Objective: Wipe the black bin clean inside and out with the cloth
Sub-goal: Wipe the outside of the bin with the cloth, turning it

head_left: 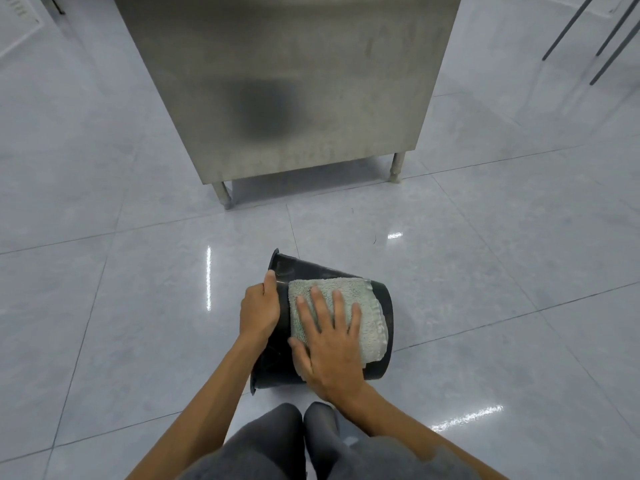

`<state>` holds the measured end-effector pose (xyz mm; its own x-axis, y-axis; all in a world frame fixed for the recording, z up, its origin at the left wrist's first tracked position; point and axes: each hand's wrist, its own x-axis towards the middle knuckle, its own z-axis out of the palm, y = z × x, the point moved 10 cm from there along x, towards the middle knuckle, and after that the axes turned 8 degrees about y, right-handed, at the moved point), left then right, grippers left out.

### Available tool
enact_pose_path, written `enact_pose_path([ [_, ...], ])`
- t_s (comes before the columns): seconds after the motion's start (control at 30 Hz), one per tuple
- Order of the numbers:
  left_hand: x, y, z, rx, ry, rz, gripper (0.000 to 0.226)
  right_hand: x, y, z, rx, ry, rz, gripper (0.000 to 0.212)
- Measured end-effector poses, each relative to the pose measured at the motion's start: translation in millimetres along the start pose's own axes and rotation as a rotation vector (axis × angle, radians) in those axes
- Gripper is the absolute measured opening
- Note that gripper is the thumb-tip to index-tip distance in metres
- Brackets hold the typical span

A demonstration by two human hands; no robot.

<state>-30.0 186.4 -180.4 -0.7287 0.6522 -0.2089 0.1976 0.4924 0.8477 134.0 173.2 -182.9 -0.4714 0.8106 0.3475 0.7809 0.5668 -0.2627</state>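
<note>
The black bin (pixel 386 327) is lying on its side on the tiled floor (pixel 138 289), just in front of the person's knees (pixel 298 431), with its open rim facing left. The left hand (pixel 258 308) is gripping that rim, fingers curled closed around the edge. The right hand (pixel 329 344) is pressing flat, fingers spread wide, on the folded pale green cloth (pixel 367 306), which is lying against the bin's outer wall. A steel cabinet (pixel 294 88) is standing well beyond the bin
</note>
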Motion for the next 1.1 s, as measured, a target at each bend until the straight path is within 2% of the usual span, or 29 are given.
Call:
enact_pose_path([
  [0.2,-16.8,-2.1,-4.7,-0.072,0.068,0.040,0.059,41.6,15.2,-1.5,0.065,0.003,0.132,0.060],
  [0.43,-26.2,-2.0,-2.7,-0.043,0.073,0.121,0.054,98.7,45.8,13.6,0.128,-0.225,0.282,0.055],
  [0.6,-27.9,16.4,-2.5,0.189,-0.023,0.285,0.031,113.8,49.7,25.6,0.158,-0.322,0.251,0.060],
  [0.67,-28.1,26.4,-3.2,0.397,-0.029,0.472,0.046,116.7,49.0,27.7,0.164,-0.332,0.219,0.061],
  [0.73,-35.9,45.8,0.2,0.694,-0.022,0.812,0.065,119.7,49.8,28.6,0.167,-0.341,0.205,0.060],
  [0.8,-43.9,51.9,6.8,0.934,-0.117,1.032,0.087,123.6,48.9,29.5,0.168,-0.355,0.188,0.059],
  [0.87,-45.6,47.0,11.5,1.159,-0.250,1.076,0.118,126.9,48.5,33.5,0.163,-0.394,0.170,0.059],
  [0.93,-43.2,38.0,16.4,1.364,-0.335,1.046,0.139,128.7,47.1,37.1,0.158,-0.418,0.140,0.059],
  [1.1,-31.4,33.4,25.4,1.438,-0.323,0.951,0.151,129.0,42.7,35.9,0.129,-0.355,0.064,0.058],
])
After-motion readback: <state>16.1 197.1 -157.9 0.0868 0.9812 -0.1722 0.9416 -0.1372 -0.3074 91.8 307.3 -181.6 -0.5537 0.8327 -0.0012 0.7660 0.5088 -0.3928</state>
